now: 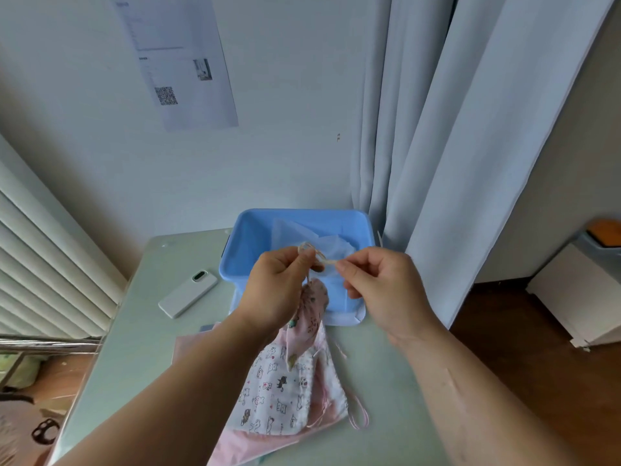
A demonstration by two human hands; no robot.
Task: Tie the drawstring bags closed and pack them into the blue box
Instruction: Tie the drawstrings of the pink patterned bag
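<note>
A small pink patterned drawstring bag (pixel 311 314) hangs in the air from its cream drawstring (pixel 319 255). My left hand (pixel 277 290) pinches the looped string just above the bag's gathered neck. My right hand (pixel 379 284) pinches the string's other end, a short way to the right. Both hands are held over the near edge of the blue box (pixel 235 253), which stands at the table's far side with white fabric inside. Below the hanging bag, a white bag with cat prints (pixel 275 391) lies on pink bags (pixel 235 442) on the table.
A white phone (pixel 188 292) lies face down on the pale green table (pixel 141 331), left of the box. A curtain (pixel 437 146) hangs behind and to the right of the box. A white bin (pixel 578 290) stands on the wooden floor at the right.
</note>
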